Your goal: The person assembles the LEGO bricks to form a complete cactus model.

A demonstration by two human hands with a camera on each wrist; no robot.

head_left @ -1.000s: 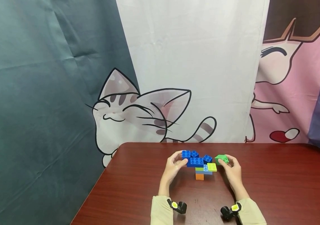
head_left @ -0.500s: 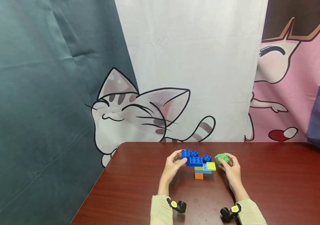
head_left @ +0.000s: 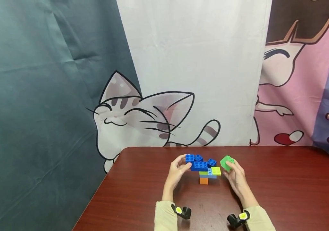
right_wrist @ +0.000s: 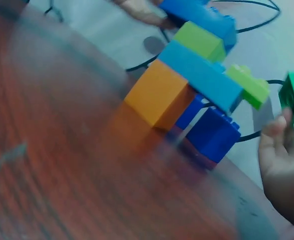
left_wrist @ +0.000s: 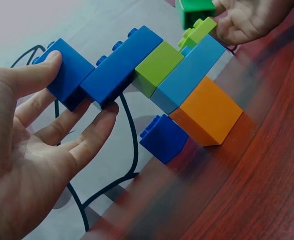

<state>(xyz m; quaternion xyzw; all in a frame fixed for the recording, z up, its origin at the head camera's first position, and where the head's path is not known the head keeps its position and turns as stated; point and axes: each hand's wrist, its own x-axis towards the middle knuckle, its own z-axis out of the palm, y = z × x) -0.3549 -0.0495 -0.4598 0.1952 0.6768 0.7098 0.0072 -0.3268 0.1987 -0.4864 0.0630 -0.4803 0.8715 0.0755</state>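
Note:
My left hand [head_left: 177, 173] pinches the blue brick [left_wrist: 71, 75] at the left end of a built-up stack. Along the stack come a long blue brick [left_wrist: 124, 65], a lime brick [left_wrist: 159, 67], a light blue brick [left_wrist: 189, 75] and an orange brick [left_wrist: 207, 111] standing on the table. A flat lime piece [head_left: 216, 171] sits on the light blue brick's right end. Right of the stack and apart from it, my right hand [head_left: 237, 179] holds a green brick [head_left: 225, 163] between thumb and fingers, tilted. In the right wrist view the green brick is cut by the edge.
Behind the stack, dark blue bricks [right_wrist: 214, 135] stand loose on the reddish-brown table [head_left: 135, 195]. A cloth backdrop [head_left: 210, 64] with cartoon figures hangs beyond the table's far edge. Both wrists carry small black cameras [head_left: 185, 212].
My right hand has turned the green brick, which now shows a broader side and sits slightly higher. The left hand and the stack hold almost the same position.

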